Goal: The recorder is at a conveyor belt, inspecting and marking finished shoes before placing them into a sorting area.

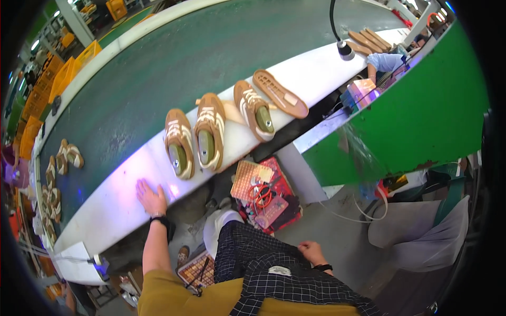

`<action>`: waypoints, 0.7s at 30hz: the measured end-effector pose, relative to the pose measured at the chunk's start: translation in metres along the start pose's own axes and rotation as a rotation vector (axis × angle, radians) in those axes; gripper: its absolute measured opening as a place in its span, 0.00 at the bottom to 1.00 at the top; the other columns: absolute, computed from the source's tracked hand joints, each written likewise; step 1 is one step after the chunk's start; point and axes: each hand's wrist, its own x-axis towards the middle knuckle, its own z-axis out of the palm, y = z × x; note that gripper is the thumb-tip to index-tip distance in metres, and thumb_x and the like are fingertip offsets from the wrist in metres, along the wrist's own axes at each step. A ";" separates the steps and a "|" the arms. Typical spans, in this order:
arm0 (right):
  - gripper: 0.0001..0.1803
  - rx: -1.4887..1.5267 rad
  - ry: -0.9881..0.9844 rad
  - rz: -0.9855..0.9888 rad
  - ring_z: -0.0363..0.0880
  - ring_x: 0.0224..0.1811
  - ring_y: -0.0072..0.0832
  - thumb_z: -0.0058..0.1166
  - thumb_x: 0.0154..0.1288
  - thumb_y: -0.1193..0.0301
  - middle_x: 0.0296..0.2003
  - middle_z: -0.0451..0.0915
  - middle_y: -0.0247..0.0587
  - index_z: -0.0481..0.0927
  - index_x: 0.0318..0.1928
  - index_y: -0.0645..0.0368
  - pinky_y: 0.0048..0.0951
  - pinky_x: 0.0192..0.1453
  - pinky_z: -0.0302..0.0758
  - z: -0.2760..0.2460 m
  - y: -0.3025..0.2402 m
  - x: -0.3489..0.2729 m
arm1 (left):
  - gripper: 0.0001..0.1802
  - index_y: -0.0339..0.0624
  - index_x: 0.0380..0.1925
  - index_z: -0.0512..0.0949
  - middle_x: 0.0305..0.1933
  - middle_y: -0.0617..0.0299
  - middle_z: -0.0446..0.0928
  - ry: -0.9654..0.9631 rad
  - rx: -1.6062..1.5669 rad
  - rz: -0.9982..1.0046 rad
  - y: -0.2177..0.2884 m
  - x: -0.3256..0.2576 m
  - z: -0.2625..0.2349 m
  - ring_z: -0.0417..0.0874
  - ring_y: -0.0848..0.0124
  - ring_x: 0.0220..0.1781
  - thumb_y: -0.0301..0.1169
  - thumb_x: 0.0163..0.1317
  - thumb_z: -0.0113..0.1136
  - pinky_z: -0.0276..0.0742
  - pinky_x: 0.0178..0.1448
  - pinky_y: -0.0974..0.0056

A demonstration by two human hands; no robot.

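My left hand (152,198) lies flat on the white ledge (113,203), fingers stretched out, holding nothing. To its right are two brown sneakers with cream stripes, a nearer sneaker (179,138) and another sneaker (211,124), each with a green shoe last inside. Farther right, a third sneaker (252,108), also with a green last, rests beside a loose tan shoe sole (280,95). My right hand (313,253) hangs low beside my dark checked apron (253,263). Its fingers look loosely curled, and nothing shows in them.
A green conveyor belt (142,87) runs beyond the ledge; more sneakers (71,154) stand on its left part. Below the ledge sits a red box (274,210) with scissors and pads. A hanging lamp (345,51) and a green panel (406,116) are right, near a seated person (385,63).
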 end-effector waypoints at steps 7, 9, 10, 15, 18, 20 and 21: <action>0.13 0.128 -0.023 0.134 0.76 0.25 0.22 0.56 0.59 0.67 0.25 0.80 0.37 0.82 0.40 0.64 0.26 0.30 0.74 -0.023 0.093 0.002 | 0.38 0.34 0.61 0.62 0.67 0.47 0.59 0.024 0.019 -0.026 0.011 0.005 0.006 0.54 0.53 0.71 0.47 0.55 0.55 0.48 0.71 0.48; 0.13 -0.011 -0.065 0.119 0.75 0.25 0.21 0.56 0.59 0.68 0.25 0.80 0.35 0.82 0.39 0.64 0.24 0.30 0.73 -0.020 0.080 0.001 | 0.38 0.35 0.61 0.63 0.68 0.47 0.58 0.026 0.011 -0.037 0.008 0.004 0.007 0.54 0.54 0.71 0.48 0.55 0.54 0.47 0.71 0.48; 0.13 -0.035 -0.088 0.117 0.75 0.25 0.21 0.56 0.59 0.68 0.25 0.80 0.35 0.82 0.39 0.64 0.24 0.30 0.73 -0.014 0.076 0.004 | 0.38 0.36 0.61 0.63 0.68 0.48 0.58 0.031 0.003 -0.037 0.011 0.006 0.007 0.54 0.53 0.71 0.48 0.55 0.54 0.47 0.71 0.48; 0.14 0.005 -0.251 0.056 0.80 0.33 0.28 0.57 0.58 0.66 0.30 0.83 0.43 0.81 0.41 0.63 0.28 0.42 0.74 0.024 0.058 0.001 | 0.38 0.37 0.60 0.64 0.67 0.49 0.60 0.094 -0.029 -0.024 0.010 0.006 0.010 0.55 0.54 0.70 0.50 0.54 0.54 0.47 0.71 0.48; 0.14 -0.074 -0.317 0.068 0.80 0.32 0.26 0.57 0.58 0.66 0.29 0.83 0.42 0.82 0.40 0.62 0.27 0.41 0.74 0.037 0.051 -0.005 | 0.38 0.37 0.60 0.65 0.67 0.50 0.60 0.083 -0.024 -0.047 0.007 0.002 0.010 0.55 0.55 0.70 0.50 0.53 0.54 0.46 0.71 0.49; 0.14 -0.082 -0.336 0.068 0.79 0.31 0.26 0.58 0.58 0.66 0.29 0.82 0.41 0.82 0.40 0.62 0.26 0.41 0.74 0.043 0.065 -0.004 | 0.38 0.37 0.59 0.65 0.67 0.50 0.60 0.079 -0.023 -0.048 0.009 0.002 0.010 0.55 0.55 0.70 0.51 0.53 0.54 0.47 0.71 0.50; 0.13 -0.082 -0.351 0.069 0.79 0.31 0.25 0.58 0.58 0.66 0.28 0.82 0.40 0.82 0.40 0.62 0.26 0.40 0.74 0.046 0.069 -0.003 | 0.38 0.37 0.59 0.65 0.67 0.50 0.60 0.074 -0.018 -0.058 0.009 0.002 0.009 0.55 0.55 0.70 0.51 0.53 0.54 0.47 0.71 0.50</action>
